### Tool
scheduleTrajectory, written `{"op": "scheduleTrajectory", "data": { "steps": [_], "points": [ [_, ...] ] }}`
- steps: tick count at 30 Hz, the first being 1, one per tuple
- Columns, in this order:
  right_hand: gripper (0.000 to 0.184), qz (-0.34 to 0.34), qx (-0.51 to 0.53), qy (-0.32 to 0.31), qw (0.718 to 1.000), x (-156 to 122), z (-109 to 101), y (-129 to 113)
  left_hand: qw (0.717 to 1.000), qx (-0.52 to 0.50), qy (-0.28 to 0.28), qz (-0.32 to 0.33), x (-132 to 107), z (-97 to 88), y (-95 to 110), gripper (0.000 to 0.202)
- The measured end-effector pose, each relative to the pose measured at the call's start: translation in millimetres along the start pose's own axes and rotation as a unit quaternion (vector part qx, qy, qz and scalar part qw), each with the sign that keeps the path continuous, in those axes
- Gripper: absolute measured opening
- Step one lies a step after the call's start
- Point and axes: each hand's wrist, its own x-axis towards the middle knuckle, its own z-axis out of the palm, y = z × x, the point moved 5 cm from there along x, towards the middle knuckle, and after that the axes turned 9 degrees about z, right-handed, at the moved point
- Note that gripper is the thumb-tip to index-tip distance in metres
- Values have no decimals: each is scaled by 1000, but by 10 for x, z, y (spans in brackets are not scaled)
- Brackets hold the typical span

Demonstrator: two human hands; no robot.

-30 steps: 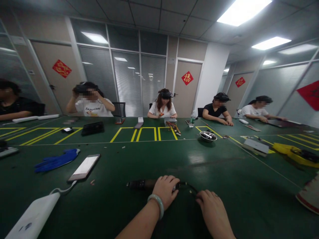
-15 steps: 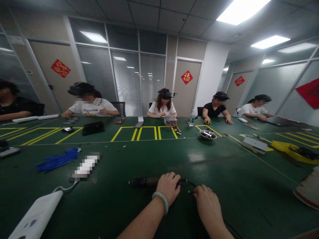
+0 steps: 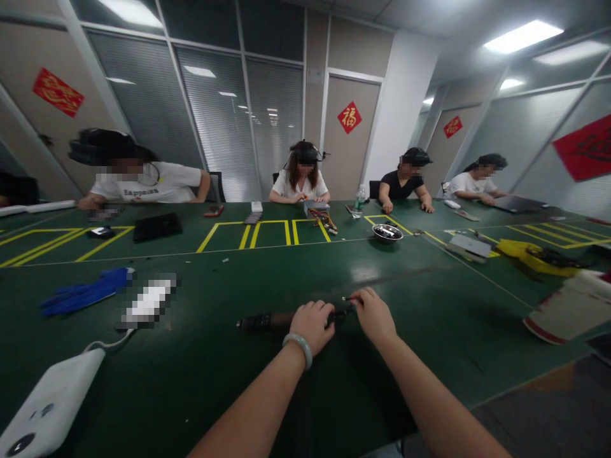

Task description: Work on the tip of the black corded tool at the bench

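Observation:
A dark rod-shaped tool (image 3: pixel 267 320) lies on the green table (image 3: pixel 305 381) just ahead of me. My left hand (image 3: pixel 312 326), with a pale bangle on its wrist, is curled over the tool's right end. My right hand (image 3: pixel 375 315) sits beside it, fingers pinched on a thin dark cable end (image 3: pixel 347 298) that runs off the tool. What exactly lies under the left fingers is hidden.
A white power bank (image 3: pixel 48 407) with a cable, a phone (image 3: pixel 147 302) and blue gloves (image 3: pixel 86 294) lie to the left. A metal bowl (image 3: pixel 387 233), a water bottle (image 3: pixel 359 201), yellow floor-style markings and several seated people line the far side. A white-red object (image 3: pixel 566 308) lies at right.
My view has tipped down and both arms now reach farther across the table. My right hand moved up to the cable end and pinched it. The left hand stays on the tool.

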Motion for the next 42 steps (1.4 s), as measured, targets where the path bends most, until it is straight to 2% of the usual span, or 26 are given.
{"op": "scheduleTrajectory", "data": {
  "steps": [7,19,26,42],
  "points": [
    [13,-37,71,-49,996,-109,137,199,1000,17,12,14,6,22,10,23],
    [9,-110,25,-55,992,-176,146,21,999,12,34,24,21,30,36,18],
    [8,-102,41,-59,992,-177,150,19,998,12,49,47,44,45,69,14],
    [11,-106,30,-62,992,-209,195,-39,999,-14,41,23,67,54,59,10]
  ]
}}
